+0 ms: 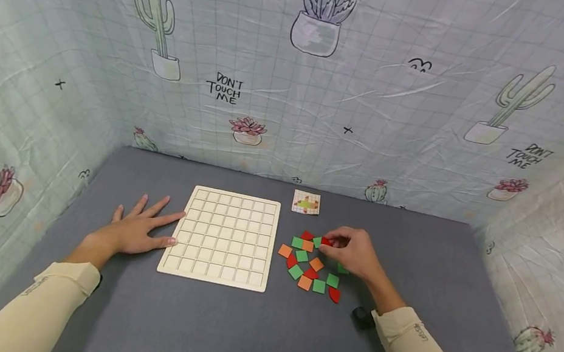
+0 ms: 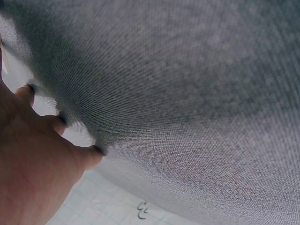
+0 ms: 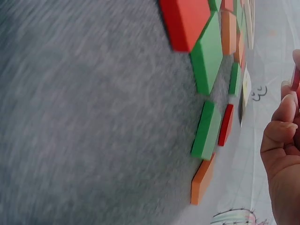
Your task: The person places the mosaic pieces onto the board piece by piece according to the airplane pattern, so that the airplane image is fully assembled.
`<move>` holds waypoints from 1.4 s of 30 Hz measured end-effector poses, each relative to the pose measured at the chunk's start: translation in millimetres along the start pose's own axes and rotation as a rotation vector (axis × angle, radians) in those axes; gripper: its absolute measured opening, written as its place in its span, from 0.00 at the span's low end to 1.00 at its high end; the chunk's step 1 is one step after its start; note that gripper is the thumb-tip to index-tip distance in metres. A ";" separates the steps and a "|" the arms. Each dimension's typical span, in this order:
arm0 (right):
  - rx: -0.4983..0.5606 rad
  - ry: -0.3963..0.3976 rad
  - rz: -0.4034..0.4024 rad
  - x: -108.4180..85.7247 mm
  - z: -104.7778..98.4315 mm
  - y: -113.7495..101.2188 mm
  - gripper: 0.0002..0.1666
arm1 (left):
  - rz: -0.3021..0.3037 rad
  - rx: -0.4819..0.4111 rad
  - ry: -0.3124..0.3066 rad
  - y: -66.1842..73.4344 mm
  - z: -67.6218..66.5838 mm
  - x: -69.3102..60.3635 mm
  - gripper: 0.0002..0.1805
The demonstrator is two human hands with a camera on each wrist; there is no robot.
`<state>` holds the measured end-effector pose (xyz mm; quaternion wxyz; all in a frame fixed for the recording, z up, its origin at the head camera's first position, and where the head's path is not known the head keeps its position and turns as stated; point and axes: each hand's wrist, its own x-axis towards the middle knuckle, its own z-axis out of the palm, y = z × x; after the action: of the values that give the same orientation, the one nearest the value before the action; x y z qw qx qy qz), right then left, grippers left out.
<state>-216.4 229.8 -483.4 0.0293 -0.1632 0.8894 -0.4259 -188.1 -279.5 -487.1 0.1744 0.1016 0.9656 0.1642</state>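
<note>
My left hand [image 1: 137,233] lies spread on the table, its thumb and index finger touching the left edge of a pale wooden grid board [image 1: 212,281]. In the left wrist view, that hand's fingertips press on the grey cloth. Above a loose group of flat tiles, my right hand [image 1: 355,252] pinches a red tile [image 3: 295,79] between thumb and fingers. Around it lie several green tiles [image 1: 319,286], orange square tiles [image 1: 285,251] and red tiles, one with a rounded edge [image 1: 334,294]. The board's square cells hold no tiles.
A small card with a coloured grid pattern [image 1: 306,203] lies behind the tiles. Near the right sleeve sits a black object [image 1: 362,318], its kind unclear. Printed fabric walls [image 1: 294,98] rise around the grey table [image 1: 212,337].
</note>
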 end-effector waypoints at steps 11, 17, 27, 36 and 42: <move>0.038 -0.009 -0.056 9.8 9.0 -5.5 0.10 | -0.002 0.030 -0.015 3.3 -2.4 0.2 0.44; 0.108 -0.012 -0.053 12.8 13.4 -9.6 0.13 | -0.004 0.029 -0.010 0.2 -0.5 2.0 0.44; 0.110 -0.017 -0.052 18.4 20.5 -17.3 0.11 | -0.004 0.024 -0.015 1.0 -2.3 1.4 0.45; 0.118 -0.034 -0.062 21.8 29.0 -17.1 0.13 | 0.000 -0.008 0.002 -1.2 -0.2 0.1 0.43; 0.135 -0.046 -0.048 24.5 32.7 -20.5 0.12 | -0.002 0.024 -0.011 0.1 -0.7 1.6 0.44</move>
<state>-227.8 185.7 -486.4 0.0506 -0.1920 0.8537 -0.4815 -189.8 -279.1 -486.9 0.1787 0.1034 0.9666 0.1517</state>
